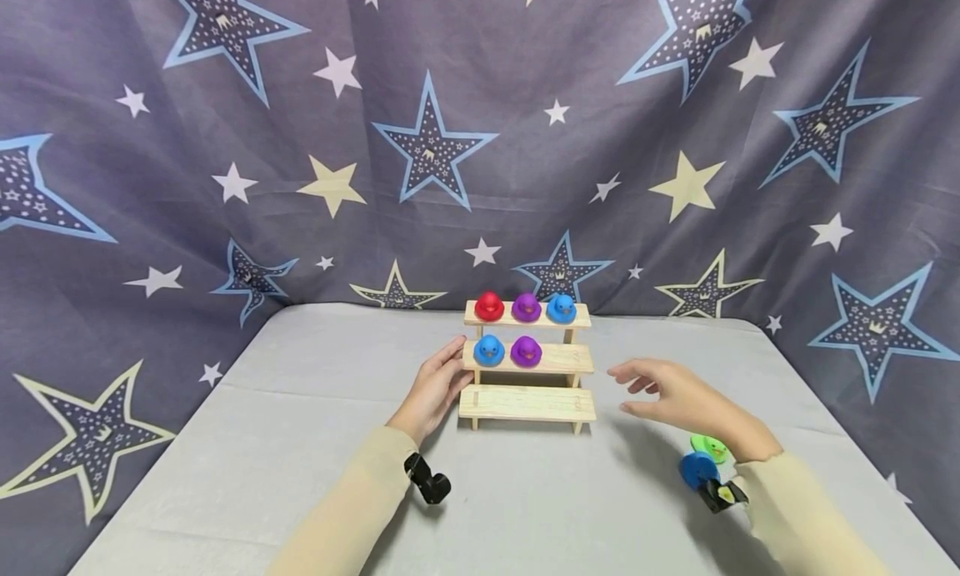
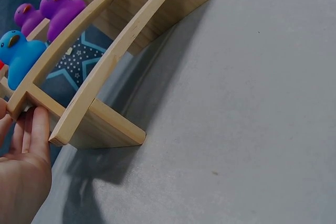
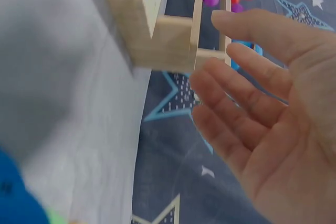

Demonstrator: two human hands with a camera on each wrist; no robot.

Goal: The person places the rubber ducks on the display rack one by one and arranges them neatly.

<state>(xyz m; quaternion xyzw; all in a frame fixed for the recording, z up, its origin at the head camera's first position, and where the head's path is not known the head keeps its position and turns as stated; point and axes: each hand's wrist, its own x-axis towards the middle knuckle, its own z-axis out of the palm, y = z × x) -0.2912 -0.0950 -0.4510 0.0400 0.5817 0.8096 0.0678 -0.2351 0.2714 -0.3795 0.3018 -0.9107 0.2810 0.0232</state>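
No readable text, brand or number in any view. Only printed signs: stars on the backdrop cloth (image 1: 525, 180) — outlined stars (image 1: 444, 161) carry a small crown emblem (image 1: 430, 154) amid dots and tiny stars; plain yellow and white ones sit between. Right wrist view: dark mark on blue toy (image 3: 14, 200) — too blurred, could be a letter or an eye.

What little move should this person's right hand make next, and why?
Probably reach down for the bright green toy duck on the grey table. The right hand holds nothing, the three-tiered pale wooden stand has room at the right end of its middle step, and the left hand holds the stand's left side.
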